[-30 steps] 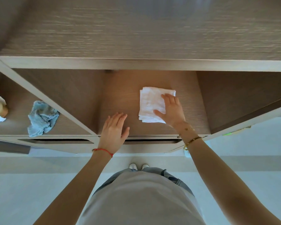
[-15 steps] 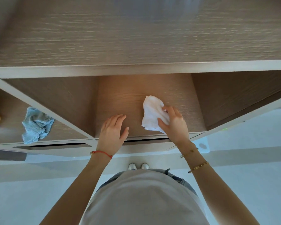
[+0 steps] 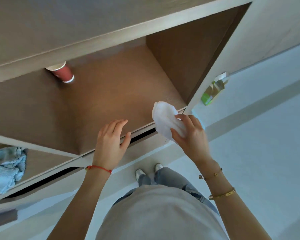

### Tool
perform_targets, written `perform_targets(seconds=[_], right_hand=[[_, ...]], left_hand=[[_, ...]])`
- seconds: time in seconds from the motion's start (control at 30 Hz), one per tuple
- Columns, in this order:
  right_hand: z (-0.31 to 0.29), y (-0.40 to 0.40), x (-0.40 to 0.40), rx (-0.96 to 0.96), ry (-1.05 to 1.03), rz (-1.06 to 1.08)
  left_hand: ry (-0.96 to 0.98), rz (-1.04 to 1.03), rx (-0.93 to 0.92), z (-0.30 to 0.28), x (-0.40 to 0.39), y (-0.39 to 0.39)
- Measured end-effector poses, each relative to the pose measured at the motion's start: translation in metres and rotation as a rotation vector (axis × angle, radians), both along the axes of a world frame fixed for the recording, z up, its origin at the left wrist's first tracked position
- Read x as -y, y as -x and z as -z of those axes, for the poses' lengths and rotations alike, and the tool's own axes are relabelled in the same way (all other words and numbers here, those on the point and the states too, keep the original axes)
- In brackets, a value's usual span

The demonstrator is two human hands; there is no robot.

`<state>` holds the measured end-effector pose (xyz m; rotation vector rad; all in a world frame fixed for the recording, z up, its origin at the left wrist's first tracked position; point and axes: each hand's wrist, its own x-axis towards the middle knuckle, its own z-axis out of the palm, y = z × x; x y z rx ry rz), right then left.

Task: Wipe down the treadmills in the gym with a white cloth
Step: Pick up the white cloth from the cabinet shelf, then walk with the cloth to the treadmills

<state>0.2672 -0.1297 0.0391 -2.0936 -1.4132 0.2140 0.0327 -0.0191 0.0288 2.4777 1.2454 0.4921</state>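
A crumpled white cloth (image 3: 164,118), right of frame centre at the wooden shelf's (image 3: 111,101) front edge, is pinched by the right hand (image 3: 190,135). The left hand (image 3: 111,142) is spread, empty. Judged light, limp, non-fragile; bunching it in the palm is advised.

Two cloths (image 3: 164,118) (image 3: 6,168), one cup (image 3: 62,73), perhaps.

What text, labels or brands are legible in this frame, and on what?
None legible.
Green packet: printing too blurred to read.
Red cup: no text visible.
White cloth in right hand: plain.
Gold bangle: marks too small to read.
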Motion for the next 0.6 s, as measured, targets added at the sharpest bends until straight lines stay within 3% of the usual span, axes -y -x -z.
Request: perform_targets(seconds=[0.33, 0.6], right_hand=[[-0.008, -0.041, 0.142, 0.008, -0.045, 0.344], [-0.009, -0.089, 0.310, -0.002, -0.041, 0.592]], left_hand=[[-0.023, 0.322, 0.075, -0.017, 0.060, -0.087], [0.033, 0.580, 0.067, -0.027, 0.176, -0.195]])
